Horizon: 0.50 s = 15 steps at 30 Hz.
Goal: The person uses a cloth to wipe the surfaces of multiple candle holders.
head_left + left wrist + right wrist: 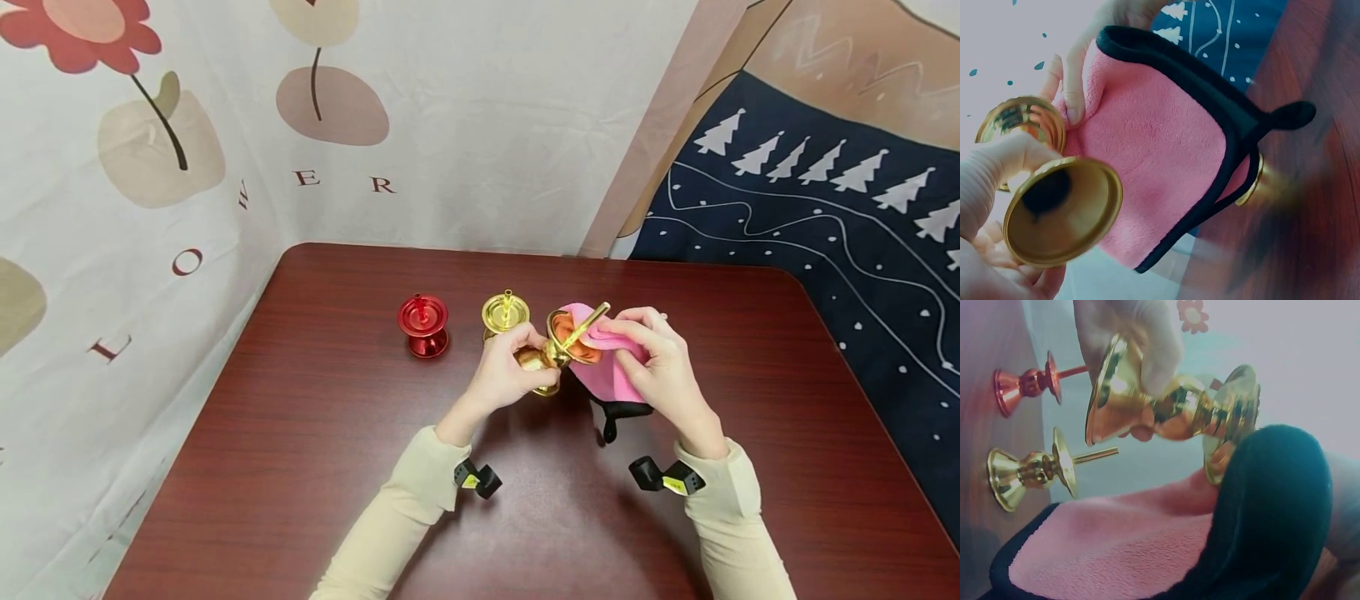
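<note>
A polished gold candle holder point(534, 361) tilts above a reddish-brown, wood-grained table point(300, 467), its waist gripped between the thumb and curled fingers of a person's left hand point(501, 372). Mirror-bright, the metal piece runs from a flared, round-rimmed base through a bulbous middle to a shallow dish, where a slim, straight tube rises; the dish's inside glows orange with reflection. The right hand point(662, 357) pinches a fold of pink cloth point(609, 383) at the dish, the fabric soft and short-piled, edged in smooth black binding point(628, 409) with a small loop at one corner. Upright nearby stand a second gold holder point(506, 312) and a glossy red one point(425, 321), similarly shaped.
</note>
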Available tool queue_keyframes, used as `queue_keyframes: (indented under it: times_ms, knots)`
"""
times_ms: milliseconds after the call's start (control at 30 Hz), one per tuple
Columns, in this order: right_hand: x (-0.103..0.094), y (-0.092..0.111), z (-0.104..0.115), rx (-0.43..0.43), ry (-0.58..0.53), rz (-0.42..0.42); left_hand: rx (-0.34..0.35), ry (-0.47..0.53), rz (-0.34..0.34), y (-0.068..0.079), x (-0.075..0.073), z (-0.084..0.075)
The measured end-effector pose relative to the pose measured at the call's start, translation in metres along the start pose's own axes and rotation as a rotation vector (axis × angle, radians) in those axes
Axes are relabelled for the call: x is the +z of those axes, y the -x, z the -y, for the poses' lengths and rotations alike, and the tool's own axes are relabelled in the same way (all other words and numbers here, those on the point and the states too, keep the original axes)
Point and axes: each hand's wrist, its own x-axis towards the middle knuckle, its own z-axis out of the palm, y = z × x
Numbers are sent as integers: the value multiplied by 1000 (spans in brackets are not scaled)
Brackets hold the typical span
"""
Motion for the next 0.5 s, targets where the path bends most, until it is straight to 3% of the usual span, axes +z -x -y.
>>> queue_keyframes:
  times_ms: [300,433,500]
  knots:
    - [4,11,13,106,25,-1,32,-200,-156,-1,3,0]
    - [5,16,24,180,-91,-50,24,-256,-209,-1,4,1]
    - [6,17,29,264,-201,-89,-4,-262,-234,-1,4,1]
